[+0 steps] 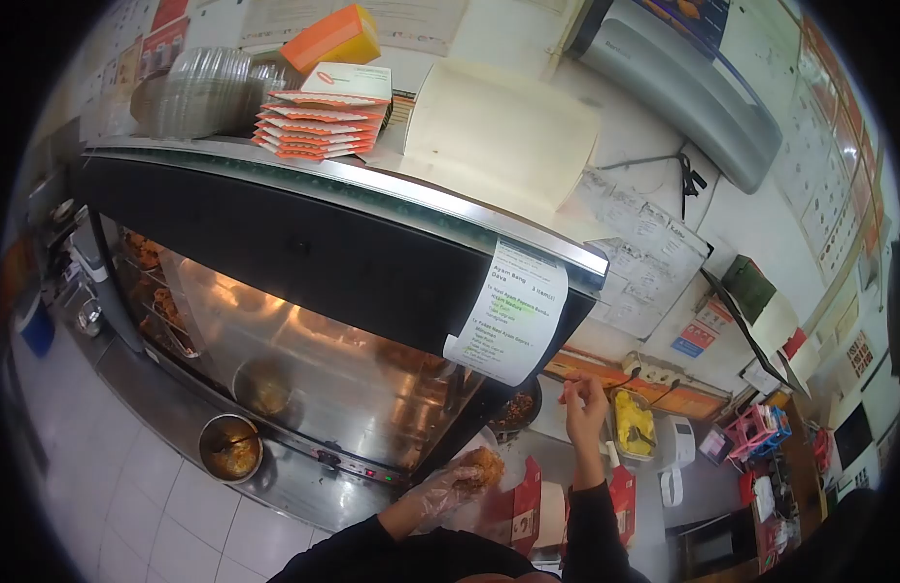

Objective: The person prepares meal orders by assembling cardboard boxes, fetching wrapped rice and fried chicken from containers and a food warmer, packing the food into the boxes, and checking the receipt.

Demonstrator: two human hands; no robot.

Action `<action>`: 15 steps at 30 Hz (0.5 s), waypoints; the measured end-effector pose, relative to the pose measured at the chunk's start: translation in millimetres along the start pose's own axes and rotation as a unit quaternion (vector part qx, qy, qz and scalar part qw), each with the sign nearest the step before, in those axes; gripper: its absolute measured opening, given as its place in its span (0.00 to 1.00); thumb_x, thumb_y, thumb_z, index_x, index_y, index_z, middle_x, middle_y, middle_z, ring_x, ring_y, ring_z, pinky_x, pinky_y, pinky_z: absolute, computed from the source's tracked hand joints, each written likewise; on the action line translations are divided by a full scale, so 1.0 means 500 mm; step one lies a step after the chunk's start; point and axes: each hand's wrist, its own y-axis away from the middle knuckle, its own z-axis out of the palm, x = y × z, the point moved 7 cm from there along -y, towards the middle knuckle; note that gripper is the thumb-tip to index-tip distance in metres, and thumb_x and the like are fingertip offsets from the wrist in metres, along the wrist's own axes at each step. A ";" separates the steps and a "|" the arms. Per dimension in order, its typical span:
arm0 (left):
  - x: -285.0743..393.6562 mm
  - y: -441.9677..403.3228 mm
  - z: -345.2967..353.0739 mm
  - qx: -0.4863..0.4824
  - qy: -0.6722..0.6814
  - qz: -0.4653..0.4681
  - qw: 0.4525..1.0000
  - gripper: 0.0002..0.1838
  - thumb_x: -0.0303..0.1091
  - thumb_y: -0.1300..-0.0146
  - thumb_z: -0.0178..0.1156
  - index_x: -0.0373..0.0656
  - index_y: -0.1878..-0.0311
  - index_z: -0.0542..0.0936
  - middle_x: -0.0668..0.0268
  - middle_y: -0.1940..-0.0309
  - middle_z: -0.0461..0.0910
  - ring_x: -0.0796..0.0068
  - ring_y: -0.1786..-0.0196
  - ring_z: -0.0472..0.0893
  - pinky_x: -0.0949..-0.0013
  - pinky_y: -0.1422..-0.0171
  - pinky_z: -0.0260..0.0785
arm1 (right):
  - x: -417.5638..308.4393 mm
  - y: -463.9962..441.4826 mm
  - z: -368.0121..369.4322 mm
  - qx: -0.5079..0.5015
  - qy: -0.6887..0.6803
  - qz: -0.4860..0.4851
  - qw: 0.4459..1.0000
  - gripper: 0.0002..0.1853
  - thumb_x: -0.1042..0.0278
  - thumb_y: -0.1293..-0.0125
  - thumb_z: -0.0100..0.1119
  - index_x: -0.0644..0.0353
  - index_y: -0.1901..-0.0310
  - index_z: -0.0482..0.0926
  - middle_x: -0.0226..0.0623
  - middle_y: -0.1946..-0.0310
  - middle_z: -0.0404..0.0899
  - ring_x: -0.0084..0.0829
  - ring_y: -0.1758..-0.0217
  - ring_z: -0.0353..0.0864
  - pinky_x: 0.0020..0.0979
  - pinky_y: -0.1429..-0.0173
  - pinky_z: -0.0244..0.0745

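Note:
My left hand (440, 492), in a clear plastic glove, is closed on a piece of fried chicken (481, 468) beside the warmer's lower right corner. My right hand (583, 408) is bare and raised over the counter, its fingers curled near the thumb; whether anything small is between them I cannot make out. Below it lies an open red and white box (539, 510). A bowl of dark red food (516, 408) stands between the warmer and my right hand. To the right is a tray of yellow food (633, 425).
The glass-fronted warmer (304, 335) fills the left and centre, with a paper receipt (513, 311) hanging from its top edge. A metal pot (230, 449) stands on its front ledge. Stacked red and white boxes (319, 126) and plastic lids (202, 92) sit on top.

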 end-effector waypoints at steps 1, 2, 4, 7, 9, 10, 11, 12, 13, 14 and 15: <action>0.002 0.003 0.002 0.006 -0.009 0.003 1.000 0.31 0.33 0.34 0.59 0.48 0.28 0.64 0.56 0.45 0.76 0.61 0.52 0.82 0.58 0.47 0.79 | 0.002 -0.003 0.006 -0.010 0.002 0.002 1.000 0.07 0.77 0.34 0.57 0.63 0.55 0.78 0.27 0.78 0.74 0.18 0.74 0.77 0.22 0.66 0.72; 0.004 0.004 0.003 0.013 -0.018 0.005 1.000 0.31 0.33 0.34 0.59 0.47 0.28 0.64 0.56 0.45 0.77 0.60 0.52 0.83 0.58 0.47 0.79 | 0.004 -0.005 0.011 -0.020 0.003 0.004 1.000 0.06 0.75 0.32 0.58 0.63 0.56 0.77 0.27 0.77 0.74 0.18 0.74 0.76 0.22 0.66 0.72; -0.011 -0.010 -0.020 0.036 -0.014 -0.005 0.999 0.30 0.35 0.33 0.59 0.45 0.29 0.65 0.56 0.45 0.77 0.61 0.51 0.83 0.58 0.47 0.78 | 0.005 -0.005 0.008 -0.024 -0.008 0.009 1.000 0.07 0.77 0.34 0.57 0.63 0.55 0.78 0.27 0.78 0.75 0.18 0.74 0.76 0.22 0.66 0.72; -0.014 -0.022 -0.016 0.045 -0.005 -0.005 0.999 0.29 0.37 0.33 0.59 0.40 0.31 0.66 0.56 0.46 0.77 0.61 0.51 0.82 0.60 0.49 0.78 | 0.035 0.002 -0.007 -0.028 -0.024 0.024 0.999 0.08 0.78 0.35 0.58 0.62 0.54 0.78 0.27 0.79 0.76 0.18 0.75 0.77 0.22 0.66 0.72; -0.022 -0.036 -0.022 0.036 0.002 0.009 0.999 0.28 0.38 0.32 0.59 0.38 0.33 0.67 0.55 0.46 0.77 0.62 0.51 0.82 0.61 0.50 0.77 | 0.070 0.014 -0.021 -0.035 -0.031 0.038 0.998 0.08 0.77 0.34 0.58 0.62 0.54 0.78 0.27 0.78 0.76 0.18 0.75 0.77 0.22 0.67 0.72; -0.033 -0.051 -0.034 0.019 0.013 0.013 1.000 0.28 0.38 0.32 0.59 0.37 0.33 0.67 0.55 0.46 0.77 0.63 0.52 0.81 0.62 0.51 0.76 | 0.096 0.020 -0.027 -0.036 -0.037 0.059 0.997 0.08 0.77 0.34 0.58 0.61 0.54 0.78 0.27 0.78 0.76 0.18 0.75 0.76 0.21 0.67 0.72; -0.033 -0.055 -0.025 0.001 0.024 0.017 1.000 0.27 0.38 0.32 0.59 0.37 0.34 0.67 0.55 0.47 0.77 0.64 0.53 0.80 0.63 0.53 0.76 | 0.109 0.024 -0.030 -0.038 -0.043 0.079 0.995 0.08 0.77 0.33 0.58 0.61 0.54 0.78 0.27 0.78 0.76 0.18 0.75 0.76 0.21 0.68 0.72; -0.036 -0.055 -0.021 0.004 0.028 0.024 0.999 0.27 0.38 0.32 0.59 0.37 0.34 0.67 0.55 0.47 0.77 0.64 0.53 0.80 0.63 0.53 0.76 | 0.117 0.029 -0.032 -0.046 -0.045 0.078 0.995 0.08 0.77 0.33 0.58 0.61 0.54 0.78 0.27 0.78 0.76 0.18 0.75 0.76 0.21 0.68 0.72; -0.045 -0.054 -0.020 0.014 0.040 0.017 0.999 0.27 0.39 0.32 0.59 0.38 0.34 0.67 0.55 0.47 0.76 0.64 0.54 0.79 0.63 0.54 0.75 | 0.125 0.036 -0.033 -0.058 -0.042 0.082 0.994 0.08 0.77 0.33 0.58 0.61 0.53 0.78 0.27 0.78 0.75 0.17 0.75 0.76 0.20 0.68 0.72; -0.048 -0.052 -0.012 0.024 0.052 0.010 0.998 0.28 0.39 0.32 0.60 0.39 0.33 0.67 0.55 0.47 0.76 0.65 0.55 0.78 0.63 0.54 0.75 | 0.128 0.039 -0.033 -0.069 -0.040 0.085 0.993 0.08 0.77 0.33 0.58 0.61 0.53 0.78 0.26 0.78 0.75 0.17 0.75 0.76 0.20 0.68 0.72; -0.048 -0.052 -0.006 0.026 0.055 0.014 0.998 0.28 0.39 0.32 0.60 0.39 0.33 0.67 0.55 0.47 0.76 0.65 0.55 0.78 0.63 0.54 0.75 | 0.131 0.041 -0.033 -0.074 -0.042 0.085 0.993 0.08 0.77 0.33 0.58 0.61 0.53 0.78 0.26 0.78 0.75 0.17 0.75 0.76 0.20 0.68 0.72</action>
